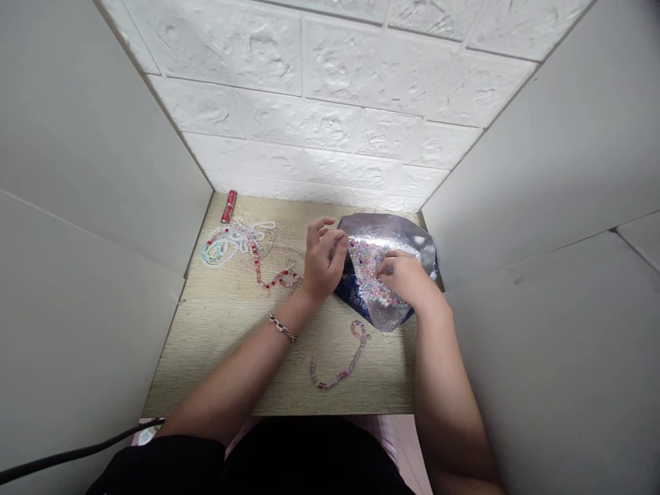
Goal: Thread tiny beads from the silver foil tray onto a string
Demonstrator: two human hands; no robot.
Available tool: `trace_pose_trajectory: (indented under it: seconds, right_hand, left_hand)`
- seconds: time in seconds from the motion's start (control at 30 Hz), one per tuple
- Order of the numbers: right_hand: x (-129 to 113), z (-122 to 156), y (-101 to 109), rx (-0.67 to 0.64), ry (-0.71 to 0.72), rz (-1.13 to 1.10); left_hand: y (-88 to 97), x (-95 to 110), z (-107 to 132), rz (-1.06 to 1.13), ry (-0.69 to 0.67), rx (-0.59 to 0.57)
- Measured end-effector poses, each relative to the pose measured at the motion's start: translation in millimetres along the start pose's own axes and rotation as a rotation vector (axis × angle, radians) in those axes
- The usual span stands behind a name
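Observation:
A silver-lined bag [407, 230] lies opened out on the right of the table, its dark blue outside showing along the lower edge. Small pink, white and purple beads [368, 275] are heaped on its shiny lining. My right hand [405, 275] reaches into the heap from the right, fingertips pressed together among the beads; what they pinch is too small to tell. At the bag's left edge is my left hand [324, 260], fingers curled and thumb and forefinger closed; anything between them is hidden. A strand of pink and purple beads [343, 375] lies curved on the table below the bag.
Strands of white and pale blue beads [227, 244] are piled at the back left, with a red bead strand [258, 271] trailing right. Behind them lies a red cylinder [229, 206]. Grey panels [541, 206] and a white brick-patterned wall [330, 117] enclose the wooden table [221, 357].

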State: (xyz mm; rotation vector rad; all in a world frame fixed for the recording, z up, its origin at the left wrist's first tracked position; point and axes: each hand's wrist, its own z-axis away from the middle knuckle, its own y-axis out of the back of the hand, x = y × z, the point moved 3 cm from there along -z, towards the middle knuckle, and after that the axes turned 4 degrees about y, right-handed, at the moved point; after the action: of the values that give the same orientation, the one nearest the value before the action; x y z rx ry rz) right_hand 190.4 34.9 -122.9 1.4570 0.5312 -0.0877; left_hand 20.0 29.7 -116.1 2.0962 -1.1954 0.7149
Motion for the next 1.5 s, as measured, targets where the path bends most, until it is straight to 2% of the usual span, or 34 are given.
trace_pose_trajectory:
  seconds: [0.13, 0.23, 0.3, 0.43, 0.53, 0.67, 0.77, 0.9, 1.03, 1.3, 1.5]
  right_hand:
    - [-2.6, 1.2, 0.8, -0.011, 0.005, 0.006]
    - [-3.4, 1.3, 1.3, -0.023, -0.001, 0.007]
    - [-4.0, 1.1, 1.3, -0.027, -0.005, 0.003]
    - [-4.9, 0.6, -0.3, -0.023, -0.024, -0.009]
    - [-5.2, 0.6, -2.4, -0.025, -0.039, -0.009]
    - [-6.6, -0.8, -1.1, 0.000, -0.006, -0.008]
    - [-8.4, -2.4, 5.3, 0.090, 0.021, -0.042]
    - [-10.0, -1.3, 16.1, 0.188, 0.006, -0.138]
    - [-7.9, 2.6, 22.6, 0.213, -0.011, -0.213]
    - [3.5, 7.7, 19.3, 0.013, -0.093, -0.031]
    - [-6.3, 19.3, 20.3, -0.187, -0.199, 0.069]
  left_hand:
    - [0.1, 2.8, -0.4, 0.014, -0.053, 0.010]
    - [0.5, 5.4, 0.0, 0.016, -0.041, -0.022]
    - [-0.4, 7.6, 1.1, 0.017, -0.015, -0.088]
    - [-6.2, 11.7, 6.1, -0.008, 0.041, -0.289]
    - [-9.9, 13.4, 9.9, -0.065, 0.046, -0.375]
    - [-11.4, 13.9, 11.1, -0.077, 0.049, -0.394]
    - [-11.8, 13.9, 10.5, -0.063, 0.069, -0.405]
    - [-13.3, 13.3, 10.3, -0.050, 0.084, -0.422]
    - [-15.2, 10.5, 11.5, -0.057, 0.096, -0.442]
    - [-18.1, 8.8, 13.8, -0.087, 0.058, -0.510]
    - [-19.6, 7.2, 13.7, -0.107, 0.059, -0.558]
